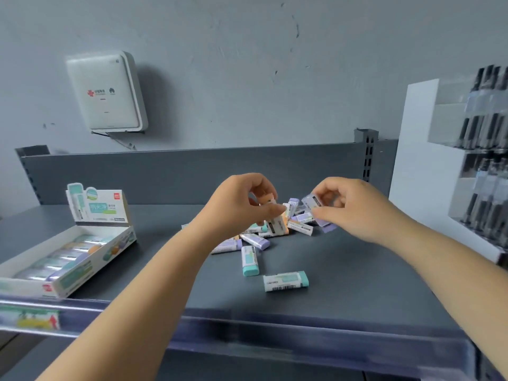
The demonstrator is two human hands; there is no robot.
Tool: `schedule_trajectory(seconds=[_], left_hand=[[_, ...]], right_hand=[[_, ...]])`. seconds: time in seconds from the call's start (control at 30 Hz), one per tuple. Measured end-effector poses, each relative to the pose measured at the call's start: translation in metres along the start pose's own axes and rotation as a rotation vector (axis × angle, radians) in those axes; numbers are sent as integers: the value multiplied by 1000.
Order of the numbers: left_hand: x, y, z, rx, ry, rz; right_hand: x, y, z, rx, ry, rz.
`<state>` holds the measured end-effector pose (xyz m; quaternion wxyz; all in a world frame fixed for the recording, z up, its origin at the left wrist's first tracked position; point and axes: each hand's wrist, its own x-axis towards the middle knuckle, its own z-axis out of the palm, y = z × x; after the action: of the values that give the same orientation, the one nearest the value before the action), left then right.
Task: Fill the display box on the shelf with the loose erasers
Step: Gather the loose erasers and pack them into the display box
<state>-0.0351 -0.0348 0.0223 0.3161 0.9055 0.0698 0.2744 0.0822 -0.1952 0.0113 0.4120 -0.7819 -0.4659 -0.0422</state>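
Above the eraser pile [264,235], the left hand [242,207] pinches an orange eraser [279,222] and the right hand [354,210] pinches a purple eraser [319,213]; the box [66,259] sits well left of the pile.

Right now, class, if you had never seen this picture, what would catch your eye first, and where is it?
At centre, two hands meet above a pile of loose erasers on the dark shelf: the left hand pinches an orange eraser, the right hand a purple eraser. At the left stands the open display box, already partly filled. Two teal erasers lie apart, nearer the shelf's front edge.
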Motion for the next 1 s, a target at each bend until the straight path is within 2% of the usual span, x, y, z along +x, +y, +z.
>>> schedule_trajectory(seconds=[0.17, 0.23, 0.37, 0.57, 0.67, 0.83, 1.0], left_hand=[[-42, -9, -36, -206, 93, -80], [-57, -22, -51, -207, 125, -105], [-81, -50, -83, -171, 176, -164], [-97, -97, -139, -225, 224, -209], [-99, -117, -163, -214, 193, -239], [-101, -154, -195, -43, 163, -227], [-92, -187, -222, -72, 91, -244]], right_hand=[[-18, -38, 20, 362, 60, 16], [-24, -53, 38, 497, 53, 25], [-24, -76, 82, 607, 29, 49], [-9, -114, 134, 647, 35, 67], [2, -137, 159, 660, 38, 100], [16, -169, 206, 651, 44, 106], [28, -192, 243, 595, 86, 107]])
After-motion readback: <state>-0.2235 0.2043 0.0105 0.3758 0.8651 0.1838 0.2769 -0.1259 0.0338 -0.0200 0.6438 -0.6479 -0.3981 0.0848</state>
